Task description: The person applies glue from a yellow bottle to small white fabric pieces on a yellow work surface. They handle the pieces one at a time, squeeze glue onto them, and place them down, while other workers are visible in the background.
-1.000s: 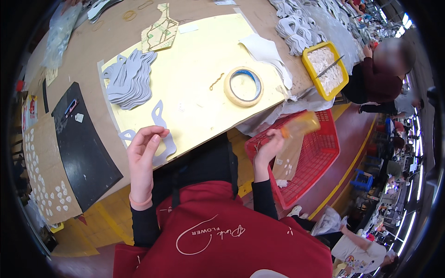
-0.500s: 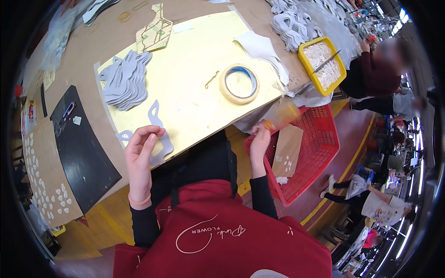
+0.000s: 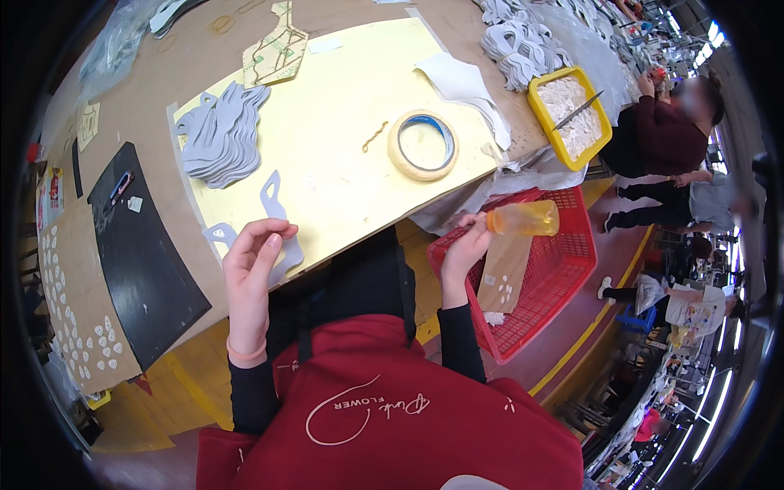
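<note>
Right hand (image 3: 462, 253): grip closed around the neck end of an orange bottle (image 3: 523, 219). The bottle lies roughly level, its body pointing to 3 o'clock from the hand, held off the worktop edge and above a red basket (image 3: 563, 286). A brown paper bag (image 3: 502, 273) stands in the basket just below the bottle, at 6 o'clock from it.

Left hand (image 3: 253, 269): grip narrow, fingertips pinched on the lower edge of a grey cutout (image 3: 278, 220). The cutout lies flat, partly on the yellow board (image 3: 343, 155) and partly over its near edge, running toward 12 o'clock from the hand.

Around the grips: the yellow board sits on the worktop (image 3: 147, 106). On the board, a stack of grey cutouts (image 3: 220, 139) lies at 11 o'clock from the left hand, apart from the single cutout. A tape roll (image 3: 423, 144) lies flat at 11 o'clock from the right hand, with a small gold clip (image 3: 376, 136) just beside it at its 9 o'clock. White sheets (image 3: 465, 86) rest at the board's far right corner.

A black mat (image 3: 143, 261) lies at 9 o'clock from the left hand. A yellow tray (image 3: 569, 116) of white pieces sits at 1 o'clock from the bottle, near the worktop corner. Another person (image 3: 665, 131) in dark red is beyond the tray.
</note>
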### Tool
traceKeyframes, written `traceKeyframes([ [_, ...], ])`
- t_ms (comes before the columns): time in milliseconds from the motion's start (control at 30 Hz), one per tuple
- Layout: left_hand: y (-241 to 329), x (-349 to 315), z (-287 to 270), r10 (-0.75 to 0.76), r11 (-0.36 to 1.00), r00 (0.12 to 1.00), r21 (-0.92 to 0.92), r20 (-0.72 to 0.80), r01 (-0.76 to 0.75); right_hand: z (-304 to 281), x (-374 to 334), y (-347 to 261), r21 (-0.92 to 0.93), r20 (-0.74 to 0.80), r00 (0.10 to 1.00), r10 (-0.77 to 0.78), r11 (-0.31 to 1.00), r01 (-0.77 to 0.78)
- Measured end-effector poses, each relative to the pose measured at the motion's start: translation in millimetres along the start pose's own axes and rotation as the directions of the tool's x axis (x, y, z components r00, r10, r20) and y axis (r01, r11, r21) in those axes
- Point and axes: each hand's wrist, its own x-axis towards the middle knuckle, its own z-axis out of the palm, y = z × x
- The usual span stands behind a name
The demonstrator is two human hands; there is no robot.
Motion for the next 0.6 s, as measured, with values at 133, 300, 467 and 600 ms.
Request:
traceKeyframes([
  [133,0,1,1,-0.020,1.000,1.000,-0.002,0.003,0.020,2,-2,-4,-0.064,0.155,0.984,0.088,0.995,-0.079],
  [300,1,0,0,-0.003,1.000,1.000,-0.008,0.012,0.003,7,-8,-24,0.090,0.171,0.985,0.008,0.996,-0.023],
  [467,2,-1,1,-0.017,1.000,1.000,-0.014,0.021,0.017,19,-19,-56,0.190,0.238,0.970,-0.048,0.982,0.002],
  [600,2,-1,1,-0.014,1.000,0.999,-0.017,0.029,0.015,28,-23,-68,0.337,0.298,0.939,-0.172,0.939,0.065],
])
